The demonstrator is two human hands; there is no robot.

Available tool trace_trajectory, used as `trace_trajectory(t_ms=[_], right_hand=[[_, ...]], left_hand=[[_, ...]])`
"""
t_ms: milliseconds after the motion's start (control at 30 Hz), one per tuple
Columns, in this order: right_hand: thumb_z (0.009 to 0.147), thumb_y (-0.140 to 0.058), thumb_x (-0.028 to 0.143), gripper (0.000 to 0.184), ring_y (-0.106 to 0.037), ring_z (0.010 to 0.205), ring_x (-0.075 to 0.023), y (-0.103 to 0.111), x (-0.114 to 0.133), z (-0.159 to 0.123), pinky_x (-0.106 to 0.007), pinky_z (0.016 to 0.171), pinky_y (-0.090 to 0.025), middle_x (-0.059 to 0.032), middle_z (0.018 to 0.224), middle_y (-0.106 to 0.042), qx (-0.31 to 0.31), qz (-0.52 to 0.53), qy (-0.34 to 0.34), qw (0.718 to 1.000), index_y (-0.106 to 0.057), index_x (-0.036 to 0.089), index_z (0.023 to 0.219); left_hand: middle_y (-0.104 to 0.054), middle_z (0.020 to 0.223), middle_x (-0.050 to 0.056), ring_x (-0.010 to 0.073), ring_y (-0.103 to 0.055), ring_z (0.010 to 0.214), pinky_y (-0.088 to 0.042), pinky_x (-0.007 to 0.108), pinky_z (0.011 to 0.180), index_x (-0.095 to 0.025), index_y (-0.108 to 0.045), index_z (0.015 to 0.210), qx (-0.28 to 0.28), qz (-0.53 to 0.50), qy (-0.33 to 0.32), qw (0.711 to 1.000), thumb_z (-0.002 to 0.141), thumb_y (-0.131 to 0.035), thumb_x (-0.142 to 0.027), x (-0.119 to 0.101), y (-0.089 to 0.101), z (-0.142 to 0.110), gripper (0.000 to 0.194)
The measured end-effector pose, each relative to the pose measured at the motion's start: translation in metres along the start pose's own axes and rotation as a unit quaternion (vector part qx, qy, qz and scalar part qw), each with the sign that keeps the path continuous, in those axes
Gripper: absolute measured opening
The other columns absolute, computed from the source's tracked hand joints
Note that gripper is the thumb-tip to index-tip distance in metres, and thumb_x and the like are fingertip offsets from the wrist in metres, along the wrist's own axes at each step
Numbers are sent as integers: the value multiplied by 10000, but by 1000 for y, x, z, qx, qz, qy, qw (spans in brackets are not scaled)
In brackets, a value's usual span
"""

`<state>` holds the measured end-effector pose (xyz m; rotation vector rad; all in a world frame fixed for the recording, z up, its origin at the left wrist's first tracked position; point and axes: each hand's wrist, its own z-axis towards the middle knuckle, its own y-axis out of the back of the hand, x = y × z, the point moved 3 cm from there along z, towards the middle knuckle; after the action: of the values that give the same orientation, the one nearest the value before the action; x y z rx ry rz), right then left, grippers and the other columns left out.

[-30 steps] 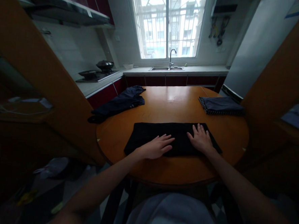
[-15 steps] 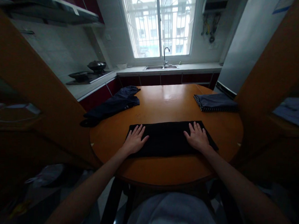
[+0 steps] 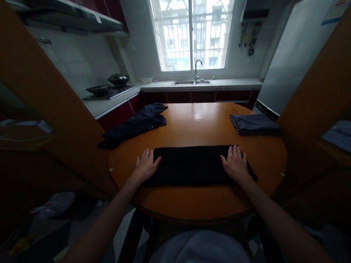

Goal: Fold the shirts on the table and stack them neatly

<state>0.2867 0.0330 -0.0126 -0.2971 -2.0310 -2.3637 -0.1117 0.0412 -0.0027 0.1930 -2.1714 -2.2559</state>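
Note:
A folded black garment (image 3: 191, 166) lies flat across the near part of the wooden table (image 3: 195, 204), its exact kind not clear. My left hand (image 3: 146, 165) rests at the garment's left edge, fingers stretched out and thumb on the cloth. On the garment's right end lies my right hand (image 3: 235, 165), flat with the fingers extended. Neither hand grips anything.
A dark blue garment (image 3: 137, 123) lies loosely over the table's left edge. Folded grey cloth with a patterned border (image 3: 255, 124) sits at the right. Behind are a sink (image 3: 192, 83), a stove with pans (image 3: 117, 79) and a fridge (image 3: 293, 59).
My left hand has slid left across the black garment, from its middle to its left edge. My right hand has stayed on the right end. The view has shifted slightly.

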Motion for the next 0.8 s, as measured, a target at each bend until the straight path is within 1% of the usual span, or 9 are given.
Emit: trace_trajectory(t_ms=[100, 167, 233, 300, 367, 467, 633, 733, 800], right_hand=[[1033, -283, 431, 681, -118, 1558, -323, 10, 36, 3, -548, 1228, -104, -223, 1668, -197, 1, 25, 90, 996, -276, 23, 1578], [1031, -296, 413, 648, -108, 1563, -302, 13, 66, 5, -547, 1231, -106, -184, 1680, -192, 23, 48, 163, 985, -290, 82, 1588], [1022, -323, 389, 632, -104, 1565, -289, 10, 92, 7, -559, 1230, -105, -152, 1687, -185, 51, 63, 223, 972, -289, 127, 1596], [1015, -337, 376, 631, -121, 1564, -275, 3, 104, 10, -557, 1232, -103, -135, 1685, -202, 77, 71, 259, 960, -283, 149, 1601], [1021, -327, 413, 636, -135, 1562, -261, -6, 101, 13, -543, 1236, -91, -124, 1683, -214, 87, 71, 263, 958, -279, 162, 1604], [1024, -304, 511, 693, -118, 1565, -255, -15, 73, 18, -535, 1240, -79, -126, 1690, -188, 80, 58, 207, 973, -237, 160, 1617], [1007, -271, 615, 782, -90, 1569, -245, -15, 14, 27, -512, 1246, -57, -130, 1695, -167, 89, 33, 117, 989, -221, 130, 1619], [1003, -264, 625, 796, -98, 1568, -258, -13, -10, 29, -512, 1245, -78, -133, 1696, -153, 82, 26, 80, 993, -232, 117, 1616], [1009, -265, 601, 786, -125, 1563, -263, -14, -20, 30, -498, 1246, -89, -147, 1689, -174, 73, 22, 51, 996, -235, 98, 1613]], left_hand=[[-178, 1681, 159, 298, -121, 1565, -153, 537, 1248, -85, -278, 1593, -36, -13, -99, 994, 1042, -238, -491, -38, 18, 8, 686], [-202, 1685, 107, 263, -132, 1567, -156, 509, 1253, -155, -273, 1603, -19, -32, -208, 977, 1051, -252, -453, -78, 21, 10, 628], [-238, 1677, 95, 264, -165, 1561, -176, 527, 1242, -189, -273, 1605, 15, -40, -281, 959, 1058, -254, -441, -115, 13, 11, 602], [-251, 1672, 107, 284, -187, 1554, -177, 548, 1233, -196, -281, 1602, 26, -34, -307, 951, 1060, -270, -454, -138, 2, 11, 601], [-237, 1677, 106, 302, -179, 1554, -166, 557, 1231, -213, -285, 1603, 16, -27, -307, 951, 1057, -284, -490, -144, -9, 12, 612], [-204, 1688, 95, 310, -172, 1555, -170, 551, 1229, -240, -241, 1618, 11, -33, -283, 958, 1045, -285, -554, -126, -16, 14, 655], [-194, 1684, 123, 303, -139, 1563, -131, 529, 1242, -152, -211, 1622, 24, -24, -192, 981, 1023, -244, -621, -67, -15, 23, 761], [-168, 1682, 154, 295, -138, 1564, -135, 518, 1244, -96, -223, 1611, 28, -19, -125, 992, 1023, -214, -610, -36, -15, 24, 781], [-172, 1680, 150, 287, -145, 1563, -151, 531, 1240, -105, -218, 1613, 28, -22, -93, 995, 1026, -197, -592, -21, -14, 22, 764]])
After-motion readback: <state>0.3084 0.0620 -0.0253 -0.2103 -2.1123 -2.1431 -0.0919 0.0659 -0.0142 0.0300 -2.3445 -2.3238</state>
